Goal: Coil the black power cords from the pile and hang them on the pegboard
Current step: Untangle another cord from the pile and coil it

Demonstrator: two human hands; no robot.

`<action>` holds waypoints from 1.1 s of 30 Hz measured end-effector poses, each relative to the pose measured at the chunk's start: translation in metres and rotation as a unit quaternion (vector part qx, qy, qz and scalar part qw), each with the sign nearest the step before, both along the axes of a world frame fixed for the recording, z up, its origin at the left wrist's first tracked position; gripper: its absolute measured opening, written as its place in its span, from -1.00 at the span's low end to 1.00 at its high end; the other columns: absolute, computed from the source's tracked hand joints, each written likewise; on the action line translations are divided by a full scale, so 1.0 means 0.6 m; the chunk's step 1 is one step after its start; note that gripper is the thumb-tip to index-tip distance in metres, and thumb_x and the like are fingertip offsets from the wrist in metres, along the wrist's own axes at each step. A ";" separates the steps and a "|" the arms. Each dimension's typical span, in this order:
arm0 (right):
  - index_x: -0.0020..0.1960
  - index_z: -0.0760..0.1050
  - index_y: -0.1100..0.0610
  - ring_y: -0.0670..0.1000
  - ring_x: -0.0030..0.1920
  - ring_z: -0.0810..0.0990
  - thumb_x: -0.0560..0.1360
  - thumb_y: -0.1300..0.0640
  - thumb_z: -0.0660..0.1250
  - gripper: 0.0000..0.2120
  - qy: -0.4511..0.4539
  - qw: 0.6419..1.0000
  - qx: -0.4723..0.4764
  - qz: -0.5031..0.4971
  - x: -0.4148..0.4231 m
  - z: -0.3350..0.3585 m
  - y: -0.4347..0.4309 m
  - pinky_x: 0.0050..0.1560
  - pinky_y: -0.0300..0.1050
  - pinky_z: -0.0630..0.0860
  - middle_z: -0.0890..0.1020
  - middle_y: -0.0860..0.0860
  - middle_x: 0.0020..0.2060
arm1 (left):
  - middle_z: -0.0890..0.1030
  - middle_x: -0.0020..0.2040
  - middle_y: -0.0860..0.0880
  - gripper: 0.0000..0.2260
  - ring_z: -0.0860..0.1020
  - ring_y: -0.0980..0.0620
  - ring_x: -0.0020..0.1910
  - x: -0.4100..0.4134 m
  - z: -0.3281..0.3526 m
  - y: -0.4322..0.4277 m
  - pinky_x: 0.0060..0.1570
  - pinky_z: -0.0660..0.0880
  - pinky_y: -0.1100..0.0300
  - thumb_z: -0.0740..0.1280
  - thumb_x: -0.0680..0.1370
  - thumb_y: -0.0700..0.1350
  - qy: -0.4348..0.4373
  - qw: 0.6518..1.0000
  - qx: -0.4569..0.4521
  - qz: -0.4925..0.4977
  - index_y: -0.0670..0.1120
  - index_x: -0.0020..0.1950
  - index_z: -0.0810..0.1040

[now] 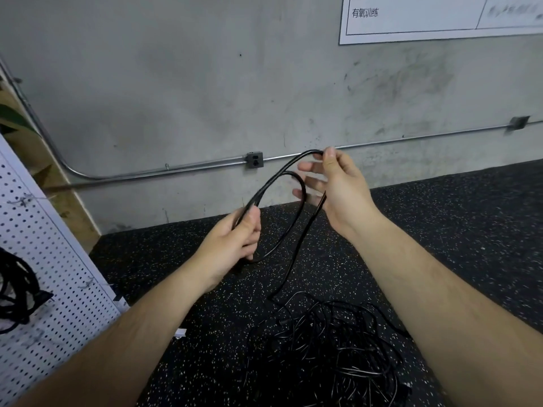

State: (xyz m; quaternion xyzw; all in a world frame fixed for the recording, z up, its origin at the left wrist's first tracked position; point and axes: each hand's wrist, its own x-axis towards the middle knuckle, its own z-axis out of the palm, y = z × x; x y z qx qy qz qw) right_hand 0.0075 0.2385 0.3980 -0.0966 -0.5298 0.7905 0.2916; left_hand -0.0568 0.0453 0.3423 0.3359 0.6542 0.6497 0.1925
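A stained grey concrete wall (pixel 176 83) fills the upper view. A metal conduit (pixel 176 168) runs along it low down, curving upward at the left, and passes through a dark outlet (pixel 254 160) and, far right, a junction box (pixel 519 122). A white poster (pixel 411 33) with Chinese characters hangs at top right. Below lies a black speckled floor (pixel 440 230). At the left edge a green leaf (pixel 11 118) shows beside a wooden board (pixel 58 183)
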 end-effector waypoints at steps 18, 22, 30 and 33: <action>0.20 0.53 0.06 0.08 -0.05 0.73 0.72 0.03 0.14 -0.78 -0.085 0.982 0.167 -0.022 -0.003 -0.030 -0.006 -0.06 0.08 0.68 0.68 0.06 0.04 | 0.31 -0.40 0.01 -0.68 0.21 0.04 -0.54 0.014 0.019 0.005 -0.37 0.32 0.10 0.06 0.72 0.03 -0.047 0.999 0.016 0.020 -0.15 -0.04 0.43; 0.19 0.54 0.02 0.12 -0.04 0.73 0.71 0.01 0.16 -0.79 -0.082 0.975 0.202 -0.028 -0.007 -0.033 -0.012 -0.15 0.02 0.69 0.69 0.05 0.04 | 0.26 -0.39 0.03 -0.55 0.22 0.07 -0.54 0.013 0.024 0.002 -0.40 0.37 0.10 0.09 0.68 0.25 -0.021 1.000 -0.002 0.023 -0.13 -0.06 0.44; 0.27 0.44 0.00 0.06 -0.02 0.74 0.70 -0.09 0.10 -0.73 -0.107 0.971 0.207 0.062 -0.003 -0.071 -0.025 0.05 0.01 0.63 0.71 0.06 0.01 | 0.23 -0.43 0.06 -0.62 0.19 0.08 -0.56 0.025 0.043 0.009 -0.51 0.28 0.18 0.11 0.61 0.20 0.010 0.991 0.103 0.085 -0.10 -0.15 0.36; 0.22 0.40 0.01 -0.07 -0.02 0.71 0.69 -0.14 0.05 -0.71 -0.189 0.929 0.288 0.135 0.007 -0.126 -0.036 0.18 -0.01 0.60 0.72 -0.01 0.01 | 0.24 -0.45 0.08 -0.63 0.17 0.11 -0.58 0.015 0.055 0.006 -0.53 0.26 0.22 0.10 0.60 0.20 -0.018 0.981 0.156 0.111 -0.09 -0.15 0.34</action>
